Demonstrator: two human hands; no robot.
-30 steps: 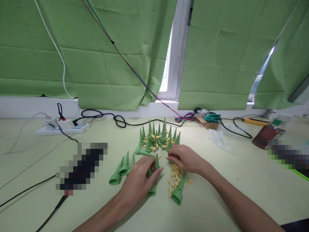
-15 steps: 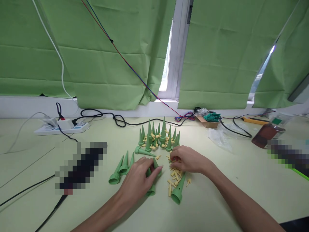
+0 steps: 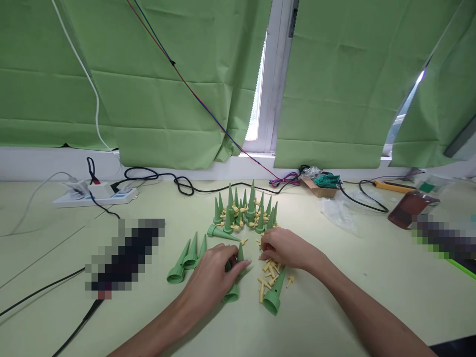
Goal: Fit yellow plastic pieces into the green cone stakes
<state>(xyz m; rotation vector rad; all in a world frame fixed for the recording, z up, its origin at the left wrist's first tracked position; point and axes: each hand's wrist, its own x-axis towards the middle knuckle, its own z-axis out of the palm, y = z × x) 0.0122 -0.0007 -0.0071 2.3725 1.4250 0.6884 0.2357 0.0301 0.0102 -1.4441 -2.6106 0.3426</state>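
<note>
My left hand [image 3: 218,270] is closed around a green plastic cone [image 3: 240,252], whose tip sticks up between thumb and fingers. Another green cone [image 3: 231,293] lies partly hidden under that hand. Over a heap of small yellow plastic pieces [image 3: 271,270], my right hand [image 3: 280,246] has its fingers pressed together; whatever they pinch is hidden. One green cone [image 3: 273,300] lies beside the heap with its wide end towards me. Left of my left hand lie several more cones [image 3: 190,259]. Beyond both hands stands a cluster of upright cones [image 3: 251,208] with yellow pieces about them.
A power strip [image 3: 122,197] and black cables lie at the back left. At the back right are a small cardboard box [image 3: 320,188], clear plastic wrap [image 3: 338,212] and a container of dark red liquid [image 3: 412,208]. A blurred dark object [image 3: 126,258] lies on the left.
The cone tip in my left hand has turned more upright. My right hand has shifted slightly down and left over the yellow pieces. The other cones are where they were.
</note>
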